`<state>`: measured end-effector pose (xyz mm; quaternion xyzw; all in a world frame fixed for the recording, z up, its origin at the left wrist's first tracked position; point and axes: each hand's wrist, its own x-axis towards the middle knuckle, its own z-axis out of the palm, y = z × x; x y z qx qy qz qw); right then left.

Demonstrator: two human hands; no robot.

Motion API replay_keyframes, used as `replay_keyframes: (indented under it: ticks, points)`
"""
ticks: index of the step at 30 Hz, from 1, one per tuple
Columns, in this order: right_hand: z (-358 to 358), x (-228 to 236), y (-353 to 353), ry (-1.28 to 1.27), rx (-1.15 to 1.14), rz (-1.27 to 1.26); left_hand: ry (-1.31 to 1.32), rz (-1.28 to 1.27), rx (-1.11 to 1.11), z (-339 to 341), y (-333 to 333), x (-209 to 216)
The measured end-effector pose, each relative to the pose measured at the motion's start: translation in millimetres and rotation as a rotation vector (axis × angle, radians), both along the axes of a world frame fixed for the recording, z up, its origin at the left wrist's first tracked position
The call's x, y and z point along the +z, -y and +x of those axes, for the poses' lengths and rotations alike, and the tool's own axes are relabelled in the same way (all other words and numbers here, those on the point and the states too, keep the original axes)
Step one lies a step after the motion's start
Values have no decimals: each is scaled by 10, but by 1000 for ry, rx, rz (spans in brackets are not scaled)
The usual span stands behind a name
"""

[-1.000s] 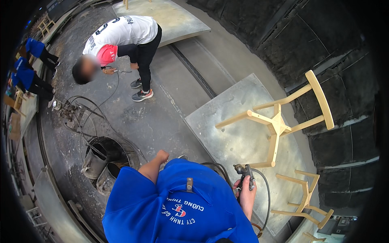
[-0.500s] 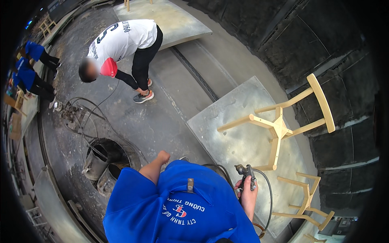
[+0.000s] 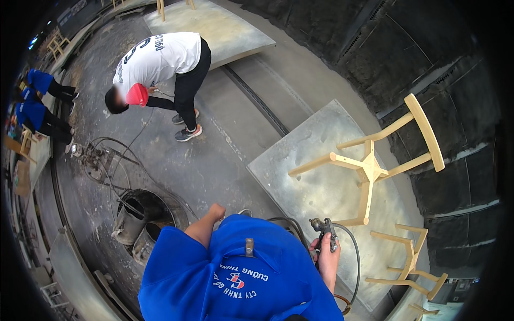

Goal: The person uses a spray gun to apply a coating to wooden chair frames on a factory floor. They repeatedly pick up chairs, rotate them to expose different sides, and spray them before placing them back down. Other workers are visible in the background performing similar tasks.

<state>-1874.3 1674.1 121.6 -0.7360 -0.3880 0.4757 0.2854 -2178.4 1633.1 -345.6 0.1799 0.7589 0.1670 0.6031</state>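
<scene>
In my right hand is a dark metal spray gun, gripped by its handle and nozzle-up beside my blue shirt. A grey hose curves down from the gun's right side. My left hand is closed in a small fist in front of my body, with nothing visible in it. To the right of the gun, a pale wooden chair frame without a seat lies tipped over on a grey metal-topped platform. A second wooden chair frame lies nearer at the platform's edge.
A person in a white shirt bends over ahead, left of another platform. Buckets and hoses lie on the floor at left. People in blue stand far left. A dark wall rises at right.
The person in white has brought a hand up from near the ankles toward the chest, feet now apart. My hands and the spray gun hold almost the same place.
</scene>
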Motion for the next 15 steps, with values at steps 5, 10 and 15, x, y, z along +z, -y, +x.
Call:
replay_keyframes:
  ticks: [5,10,15]
  points:
    - [-85,-14,-33,-5,-23,4,6,-38,49,-77,-43,-34]
    - [-133,-38,-60,4,-18,4,23,-59,64,-114,-82,-59]
    - [-149,-47,-71,-5,-27,14,32,-25,-20,-157,-91,-67]
